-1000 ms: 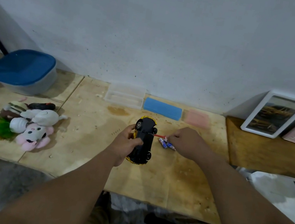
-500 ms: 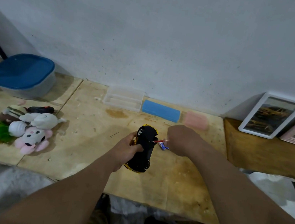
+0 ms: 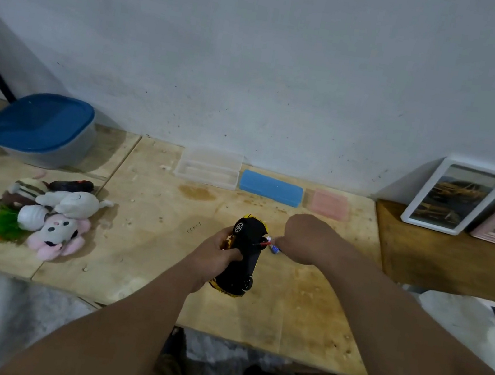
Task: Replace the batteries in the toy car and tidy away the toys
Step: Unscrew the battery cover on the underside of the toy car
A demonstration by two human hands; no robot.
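My left hand [image 3: 216,256] grips a toy car [image 3: 245,254] by its side and holds it upside down just above the plywood table [image 3: 143,255]. The car's black underside and wheels face up, and yellow bodywork shows at both ends. My right hand [image 3: 310,237] is closed on a thin red-handled screwdriver [image 3: 264,243] whose tip touches the underside near the front wheel. A small blue battery [image 3: 275,250] lies on the table, partly hidden under my right hand.
A pile of soft toys [image 3: 51,213] lies at the left of the table. Behind it stands a blue-lidded tub [image 3: 41,126]. Clear [image 3: 210,168], blue [image 3: 270,188] and pink [image 3: 330,204] cases line the wall. Two picture frames [image 3: 454,197] lean at the right.
My right hand has slid left towards the car and now covers most of the batteries. My left hand has tilted the car's front end up a little.
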